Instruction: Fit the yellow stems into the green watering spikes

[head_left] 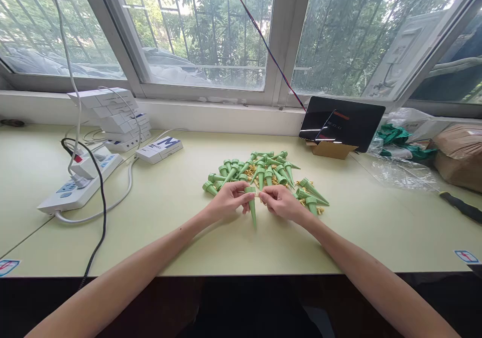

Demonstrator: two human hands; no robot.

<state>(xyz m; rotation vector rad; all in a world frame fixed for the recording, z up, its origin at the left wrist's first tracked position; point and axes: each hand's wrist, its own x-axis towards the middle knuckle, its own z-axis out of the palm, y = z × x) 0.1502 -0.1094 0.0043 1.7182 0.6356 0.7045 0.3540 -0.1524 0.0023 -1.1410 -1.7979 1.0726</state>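
Observation:
My left hand (229,200) pinches a green plastic watering spike (252,212) by its wide ribbed cap, with the pointed end hanging downward. Close against that cap, the fingertips of my right hand (280,201) are pinched on a small yellow piece, mostly hidden by the fingers. Beyond both hands lies a heap of similar green spikes (260,173), with small yellow pieces (276,181) scattered among them. A few more spikes (312,191) lie to the right of my right hand.
A power strip (81,182) with cables and stacked white boxes (116,117) stand at the left; another box (159,149) lies nearer. A tablet (341,124) leans in a cardboard stand at the back right. Plastic wrapping (399,170) and a black-handled tool (461,206) lie far right.

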